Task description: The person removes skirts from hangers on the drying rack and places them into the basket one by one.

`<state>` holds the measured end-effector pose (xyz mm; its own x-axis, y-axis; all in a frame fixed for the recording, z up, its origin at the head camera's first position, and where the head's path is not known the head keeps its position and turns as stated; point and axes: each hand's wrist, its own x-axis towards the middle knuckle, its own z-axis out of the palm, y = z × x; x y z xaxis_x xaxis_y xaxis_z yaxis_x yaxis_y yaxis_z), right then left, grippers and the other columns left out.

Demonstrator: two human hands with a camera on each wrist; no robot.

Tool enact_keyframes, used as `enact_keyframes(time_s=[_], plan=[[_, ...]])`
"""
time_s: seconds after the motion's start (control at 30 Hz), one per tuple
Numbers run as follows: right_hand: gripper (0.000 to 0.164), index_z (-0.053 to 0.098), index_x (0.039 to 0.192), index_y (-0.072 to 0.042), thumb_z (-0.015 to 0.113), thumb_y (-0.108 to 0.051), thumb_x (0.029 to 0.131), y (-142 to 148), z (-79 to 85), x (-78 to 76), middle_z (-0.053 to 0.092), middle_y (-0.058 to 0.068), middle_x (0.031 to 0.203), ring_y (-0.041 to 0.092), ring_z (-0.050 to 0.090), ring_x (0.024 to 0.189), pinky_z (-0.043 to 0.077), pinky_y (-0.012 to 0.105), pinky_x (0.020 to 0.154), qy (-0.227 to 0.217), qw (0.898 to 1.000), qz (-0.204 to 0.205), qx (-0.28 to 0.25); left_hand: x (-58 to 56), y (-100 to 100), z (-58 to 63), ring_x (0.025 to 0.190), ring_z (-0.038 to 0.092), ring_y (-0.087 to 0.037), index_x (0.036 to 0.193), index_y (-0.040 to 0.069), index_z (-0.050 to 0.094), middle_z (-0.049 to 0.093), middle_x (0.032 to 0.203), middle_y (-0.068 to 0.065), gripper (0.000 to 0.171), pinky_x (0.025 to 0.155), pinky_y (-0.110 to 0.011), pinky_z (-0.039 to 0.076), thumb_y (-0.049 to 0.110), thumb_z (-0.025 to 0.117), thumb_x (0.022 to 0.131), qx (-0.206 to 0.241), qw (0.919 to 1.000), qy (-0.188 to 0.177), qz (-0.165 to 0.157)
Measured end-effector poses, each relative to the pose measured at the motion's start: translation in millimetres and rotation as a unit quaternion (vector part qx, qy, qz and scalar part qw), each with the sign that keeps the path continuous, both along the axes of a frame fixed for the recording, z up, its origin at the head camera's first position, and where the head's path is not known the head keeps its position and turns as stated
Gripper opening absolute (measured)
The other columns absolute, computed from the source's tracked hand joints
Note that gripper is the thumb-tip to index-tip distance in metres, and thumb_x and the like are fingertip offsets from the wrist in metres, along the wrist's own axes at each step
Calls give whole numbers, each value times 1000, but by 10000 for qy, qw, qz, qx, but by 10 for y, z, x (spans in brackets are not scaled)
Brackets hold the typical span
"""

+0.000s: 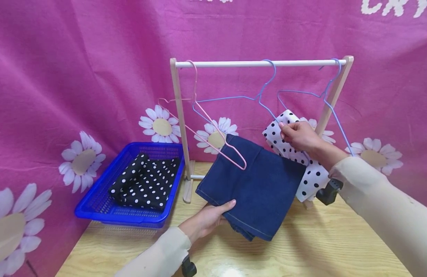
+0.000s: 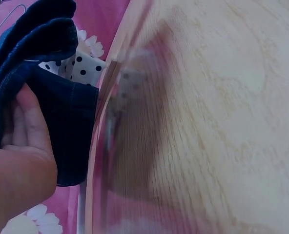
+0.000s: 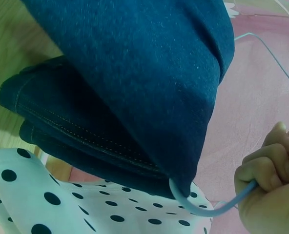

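Dark blue denim cloth (image 1: 258,188) hangs folded over the lower bar of a blue hanger (image 1: 231,97), whose hook sits on the rack's rail. My left hand (image 1: 208,219) holds the denim's lower left edge, thumb on its front and fingers behind. In the left wrist view those fingers (image 2: 31,122) reach in among the layers. My right hand (image 1: 300,135) pinches the hanger's right shoulder; the right wrist view shows its fingers (image 3: 264,168) curled round the blue wire (image 3: 213,212), which comes out from the denim's fold. A pink hanger (image 1: 220,132) overlaps the denim's upper left.
A white rail (image 1: 227,64) on wooden posts forms the rack. At its right, white polka-dot cloth (image 1: 312,179) hangs on another blue hanger (image 1: 332,104). Left stands a blue basket (image 1: 92,192) holding black polka-dot cloth (image 1: 147,181). The wooden table (image 1: 338,242) lies below, a pink flowered curtain behind.
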<state>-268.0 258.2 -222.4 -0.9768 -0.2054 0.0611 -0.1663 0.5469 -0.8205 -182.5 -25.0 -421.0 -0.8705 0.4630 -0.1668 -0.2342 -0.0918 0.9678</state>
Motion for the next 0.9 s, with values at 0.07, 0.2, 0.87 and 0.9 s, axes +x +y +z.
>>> enact_keyframes(time_s=[0.07,0.2,0.87,0.9], plan=[[49,57,65,-25,40,-37,109,11,-3,-7,37,-12,54,3,34,47,28,23,45,34,10000,23,8,16,-5,12,109,69,-10,140,6,53,70,130,-8,48,107,-41,52,35,59,103,-115,9999,17,-30],[51,56,63,-25,40,-36,110,24,1,-11,37,-12,53,3,32,46,27,22,43,52,9999,106,-33,44,-24,39,116,66,-12,142,6,51,67,135,-10,50,108,-40,50,36,57,103,-259,9995,58,-144],[49,58,66,-20,42,-36,109,53,25,-8,43,-10,56,4,36,46,30,23,43,294,9990,116,308,113,-221,48,112,67,-12,144,2,49,64,138,-16,49,99,-37,55,30,55,105,-197,9983,-1,-552],[49,58,65,-20,42,-36,109,54,28,-4,42,-10,55,4,36,46,30,23,42,322,9989,117,321,113,-233,46,111,67,-12,144,2,48,64,138,-15,49,99,-36,55,30,55,105,-190,9981,-2,-579]])
